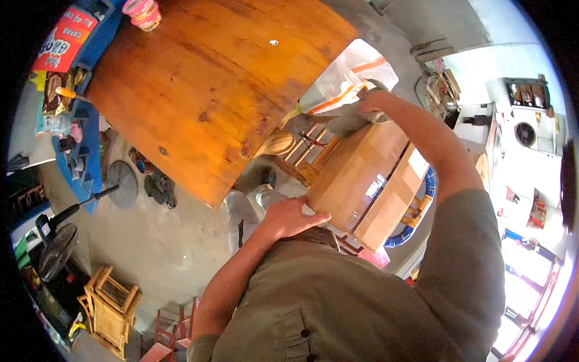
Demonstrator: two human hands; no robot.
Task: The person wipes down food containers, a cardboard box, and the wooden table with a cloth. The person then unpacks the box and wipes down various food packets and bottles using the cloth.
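Observation:
A taped cardboard box (362, 181) sits right in front of my body, beside the wooden table's corner. My left hand (292, 218) rests on the near left corner of the box, its thumb stretched out over the edge. At the far end of the box my right hand (374, 101) is closed round something grey and blurred that I cannot make out. A white sack with orange stripes (353, 75) lies just beyond that hand, against the table edge.
The wooden table (205, 90) fills the upper left, with pink tubs (142, 13) on it. A wooden chair (304, 151) stands under the box. Bamboo chair (111, 308), fan (58, 244) and shoes (160, 188) are at left. Blue-rimmed round item (410, 232) is at right.

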